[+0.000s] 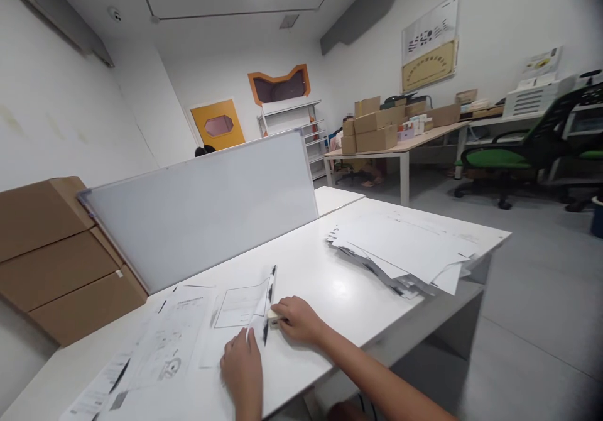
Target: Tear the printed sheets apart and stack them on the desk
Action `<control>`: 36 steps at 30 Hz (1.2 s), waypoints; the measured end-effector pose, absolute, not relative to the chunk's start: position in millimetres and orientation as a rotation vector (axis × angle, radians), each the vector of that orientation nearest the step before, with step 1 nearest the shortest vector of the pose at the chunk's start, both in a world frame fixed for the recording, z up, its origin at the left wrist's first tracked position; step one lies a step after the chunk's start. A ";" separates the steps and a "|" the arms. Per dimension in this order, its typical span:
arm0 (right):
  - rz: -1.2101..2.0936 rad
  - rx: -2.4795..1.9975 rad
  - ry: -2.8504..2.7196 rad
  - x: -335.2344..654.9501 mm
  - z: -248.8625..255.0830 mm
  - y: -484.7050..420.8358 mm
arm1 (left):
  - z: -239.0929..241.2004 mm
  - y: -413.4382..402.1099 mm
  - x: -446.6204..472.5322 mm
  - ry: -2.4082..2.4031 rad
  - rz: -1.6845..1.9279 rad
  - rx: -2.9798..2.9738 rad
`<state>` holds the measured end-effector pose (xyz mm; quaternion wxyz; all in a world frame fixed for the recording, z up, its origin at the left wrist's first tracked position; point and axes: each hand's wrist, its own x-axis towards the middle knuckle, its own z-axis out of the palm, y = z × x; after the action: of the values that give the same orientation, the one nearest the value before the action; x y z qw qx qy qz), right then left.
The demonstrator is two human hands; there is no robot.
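A printed sheet of paper [240,308] with a framed box lies on the white table, its right side curled up and edged with a dark strip. At the sheet's lower edge, my left hand [242,367] has bent fingers and the thumb closed on the paper. On the right, my right hand [299,320] is closed around a small cream-coloured block-like tool [274,319], held against the sheet's right edge. The tool's exact kind cannot be made out, as my fingers cover part of it. Left of that sheet are more printed papers [172,339], overlapping and flat.
A messy pile of paper sheets [405,245] lies at the table's right. A whiteboard [207,207] stands along the back edge beside stacked cardboard boxes [51,251]. Beyond are another table with boxes [377,129], a green office chair [499,157] and a seated person, partly hidden.
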<state>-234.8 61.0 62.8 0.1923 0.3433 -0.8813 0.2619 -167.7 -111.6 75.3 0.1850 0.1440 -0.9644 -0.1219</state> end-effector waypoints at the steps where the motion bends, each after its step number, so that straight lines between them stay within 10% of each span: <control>1: 0.725 0.961 -2.479 -234.5 63.5 61.1 | 77.4 -111.8 -167.6 -2.726 -0.363 0.418; 36: 0.834 0.892 -2.512 -231.9 59.8 62.0 | 59.6 -103.2 -170.0 -2.639 -0.185 0.062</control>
<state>-231.9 62.0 59.8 0.1732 0.3147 -0.8857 0.2942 -170.0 -103.2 59.6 0.2454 0.0228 -0.9668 -0.0679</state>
